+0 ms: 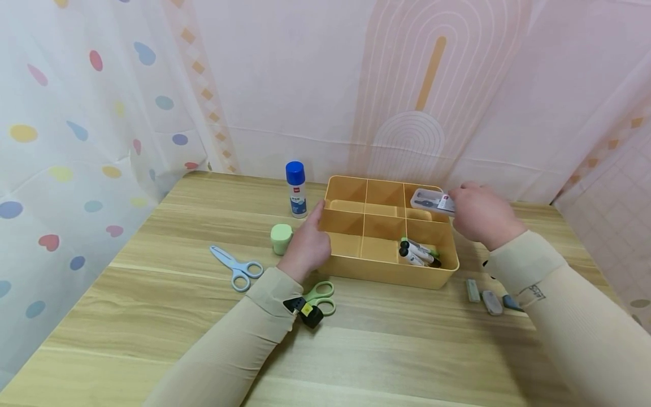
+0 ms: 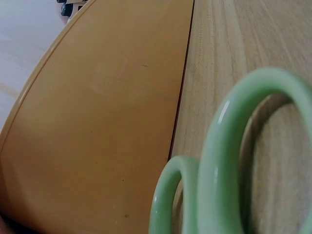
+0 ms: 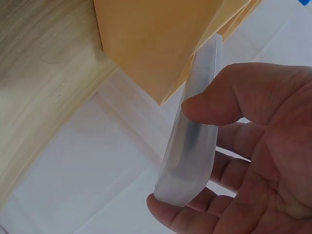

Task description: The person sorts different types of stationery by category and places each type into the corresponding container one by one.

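1 yellow organiser (image 1: 386, 271), 6 compartments, is set near the table's (image 1: 152, 316) far edge. 1 clear pack (image 1: 432, 200) is pinched at its right end between thumb and fingers of the right hand (image 1: 480, 217), and is held over the organiser's far-right compartment; its long axis runs left to right, away from the fingers toward the organiser's middle. The left hand (image 1: 307, 246) rests against the organiser's left wall with fingers relaxed, nothing gripped; the right hand is the nearer to the pack.

- Markers (image 1: 419, 253): several in the near-right compartment, count unclear.
- Scissors: 2, blue (image 1: 236, 265) and green (image 1: 320, 297).
- Glue stick (image 1: 296, 189): 1.
- Green cup (image 1: 281, 237): 1.
- Erasers (image 1: 490, 299): 3, by the right sleeve.
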Action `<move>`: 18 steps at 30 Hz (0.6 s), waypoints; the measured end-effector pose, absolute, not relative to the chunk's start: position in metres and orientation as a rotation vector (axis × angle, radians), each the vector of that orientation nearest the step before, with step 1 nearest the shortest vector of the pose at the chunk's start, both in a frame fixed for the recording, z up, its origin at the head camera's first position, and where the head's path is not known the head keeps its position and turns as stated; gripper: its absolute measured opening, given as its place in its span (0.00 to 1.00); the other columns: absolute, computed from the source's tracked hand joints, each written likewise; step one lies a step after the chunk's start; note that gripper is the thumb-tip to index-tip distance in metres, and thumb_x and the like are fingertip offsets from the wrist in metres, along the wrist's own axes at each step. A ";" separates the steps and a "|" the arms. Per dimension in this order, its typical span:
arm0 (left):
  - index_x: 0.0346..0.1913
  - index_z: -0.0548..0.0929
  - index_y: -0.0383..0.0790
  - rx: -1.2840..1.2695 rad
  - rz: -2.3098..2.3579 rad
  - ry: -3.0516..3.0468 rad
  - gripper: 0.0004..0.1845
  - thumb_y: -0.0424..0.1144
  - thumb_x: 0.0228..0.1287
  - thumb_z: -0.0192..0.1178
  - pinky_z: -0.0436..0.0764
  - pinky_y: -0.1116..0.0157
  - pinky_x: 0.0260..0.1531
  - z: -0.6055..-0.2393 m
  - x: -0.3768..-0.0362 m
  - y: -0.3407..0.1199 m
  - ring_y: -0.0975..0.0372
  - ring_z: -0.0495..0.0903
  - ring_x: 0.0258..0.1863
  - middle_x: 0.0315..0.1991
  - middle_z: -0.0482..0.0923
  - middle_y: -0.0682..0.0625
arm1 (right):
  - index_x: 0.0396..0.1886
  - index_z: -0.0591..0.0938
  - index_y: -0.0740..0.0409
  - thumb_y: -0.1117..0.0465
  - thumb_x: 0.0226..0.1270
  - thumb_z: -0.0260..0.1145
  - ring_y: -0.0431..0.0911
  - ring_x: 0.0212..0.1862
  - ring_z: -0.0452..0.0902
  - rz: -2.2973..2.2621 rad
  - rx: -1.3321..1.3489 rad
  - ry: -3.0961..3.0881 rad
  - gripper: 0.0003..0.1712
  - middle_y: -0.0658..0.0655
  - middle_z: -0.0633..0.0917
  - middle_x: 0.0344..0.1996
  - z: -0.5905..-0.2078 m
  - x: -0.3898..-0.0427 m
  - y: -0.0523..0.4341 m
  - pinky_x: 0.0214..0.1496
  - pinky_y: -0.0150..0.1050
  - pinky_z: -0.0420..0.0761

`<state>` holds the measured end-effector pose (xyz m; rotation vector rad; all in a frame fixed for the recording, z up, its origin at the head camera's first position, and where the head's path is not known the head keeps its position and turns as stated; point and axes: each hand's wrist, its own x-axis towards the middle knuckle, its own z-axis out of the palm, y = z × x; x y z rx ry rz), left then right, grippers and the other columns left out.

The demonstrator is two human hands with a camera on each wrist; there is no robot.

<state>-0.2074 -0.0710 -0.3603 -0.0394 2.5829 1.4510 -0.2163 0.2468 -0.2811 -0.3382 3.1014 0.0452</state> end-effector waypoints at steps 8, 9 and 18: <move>0.87 0.48 0.59 -0.041 1.459 2.574 0.47 0.24 0.68 0.41 0.79 0.65 0.30 -0.361 -0.207 -0.069 0.48 0.68 0.77 0.85 0.56 0.48 | 0.60 0.80 0.72 0.70 0.67 0.60 0.66 0.46 0.79 0.129 -0.363 3.078 0.22 0.72 0.83 0.50 -0.281 -0.219 0.243 0.51 0.63 0.84; 0.87 0.48 0.59 -0.042 1.458 2.574 0.47 0.24 0.68 0.41 0.78 0.65 0.30 -0.361 -0.207 -0.069 0.48 0.68 0.77 0.85 0.56 0.48 | 0.59 0.80 0.72 0.70 0.67 0.60 0.66 0.46 0.79 0.145 -0.369 3.076 0.21 0.72 0.83 0.50 -0.281 -0.219 0.242 0.52 0.63 0.84; 0.87 0.48 0.59 -0.036 1.434 2.602 0.46 0.25 0.69 0.42 0.74 0.65 0.23 -0.362 -0.208 -0.068 0.48 0.74 0.69 0.84 0.57 0.47 | 0.53 0.83 0.71 0.70 0.66 0.64 0.63 0.42 0.79 0.196 -0.404 3.085 0.17 0.70 0.84 0.46 -0.284 -0.224 0.240 0.49 0.61 0.86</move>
